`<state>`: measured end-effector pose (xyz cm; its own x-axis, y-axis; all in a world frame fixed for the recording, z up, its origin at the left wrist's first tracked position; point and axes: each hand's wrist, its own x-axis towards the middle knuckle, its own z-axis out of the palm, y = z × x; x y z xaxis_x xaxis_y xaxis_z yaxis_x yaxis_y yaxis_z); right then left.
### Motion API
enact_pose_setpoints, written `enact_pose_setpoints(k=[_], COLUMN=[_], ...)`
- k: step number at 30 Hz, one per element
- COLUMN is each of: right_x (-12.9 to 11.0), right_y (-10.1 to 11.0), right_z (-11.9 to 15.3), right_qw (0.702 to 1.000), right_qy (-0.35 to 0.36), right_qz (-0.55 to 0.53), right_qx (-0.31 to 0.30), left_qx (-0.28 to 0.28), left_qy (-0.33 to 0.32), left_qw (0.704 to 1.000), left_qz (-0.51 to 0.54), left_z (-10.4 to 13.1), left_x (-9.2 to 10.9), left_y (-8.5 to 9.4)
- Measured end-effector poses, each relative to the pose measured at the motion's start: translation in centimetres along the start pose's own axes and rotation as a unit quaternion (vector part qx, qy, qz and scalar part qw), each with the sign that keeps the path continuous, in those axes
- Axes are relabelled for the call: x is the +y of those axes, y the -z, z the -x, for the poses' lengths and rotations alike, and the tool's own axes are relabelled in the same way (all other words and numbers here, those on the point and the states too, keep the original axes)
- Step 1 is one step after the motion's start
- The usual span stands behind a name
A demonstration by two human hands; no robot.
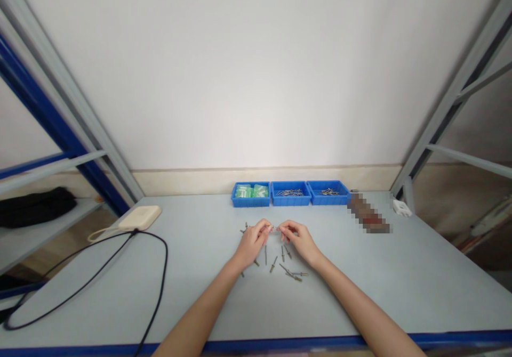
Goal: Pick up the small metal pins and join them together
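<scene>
My left hand [256,238] and my right hand [299,240] meet over the middle of the table, their fingertips pinched and a small gap apart. A tiny piece shows at each hand's fingertips, too small to name. Below and between the hands lie several loose blind rivets, thin metal pins with a thicker brassy end. One rivet [273,264] lies slantwise between the wrists, and a bare-looking pin [266,254] lies beside my left hand. More rivets [296,277] are grouped near my right forearm. A few others are partly hidden by my left hand and wrist.
Three blue bins line the back: the left bin [251,202] has green-and-clear packets, the middle bin [290,201] and right bin [328,200] hold thin metal pins. A white box [140,218] and black cable [165,261] lie left; a white plug [402,208] lies right, near a blurred-out patch.
</scene>
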<state>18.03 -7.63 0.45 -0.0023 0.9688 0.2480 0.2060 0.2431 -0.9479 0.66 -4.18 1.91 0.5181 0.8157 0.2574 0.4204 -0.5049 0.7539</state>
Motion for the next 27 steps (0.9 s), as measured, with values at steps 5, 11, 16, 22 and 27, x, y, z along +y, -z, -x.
enact_pose_setpoints(k=[5, 11, 16, 22, 27], right_x=[-0.9, -0.7, 0.2, -0.2, 0.0], right_y=[0.1, 0.1, 0.0, 0.0, -0.1], right_z=[0.2, 0.2, -0.1, 0.1, 0.3], right_qw=[1.000, 1.000, 1.000, 1.000, 0.998], right_qy=[0.002, 0.005, 0.004, -0.007, -0.008], right_qz=[0.019, 0.024, -0.001, 0.007, 0.015], right_qx=[-0.010, -0.015, -0.004, -0.027, -0.059], left_qx=[0.005, 0.000, 0.009, -0.012, 0.006], left_qy=[-0.011, 0.004, 0.003, 0.009, 0.008], left_qw=[1.000, 0.999, 0.998, 0.999, 0.998], left_qz=[-0.006, 0.051, 0.069, 0.052, 0.064], left_z=[-0.2, -0.2, -0.2, -0.2, -0.1], left_x=[-0.2, -0.1, 0.3, -0.2, -0.1], left_y=[0.0, 0.0, 0.1, -0.1, -0.1])
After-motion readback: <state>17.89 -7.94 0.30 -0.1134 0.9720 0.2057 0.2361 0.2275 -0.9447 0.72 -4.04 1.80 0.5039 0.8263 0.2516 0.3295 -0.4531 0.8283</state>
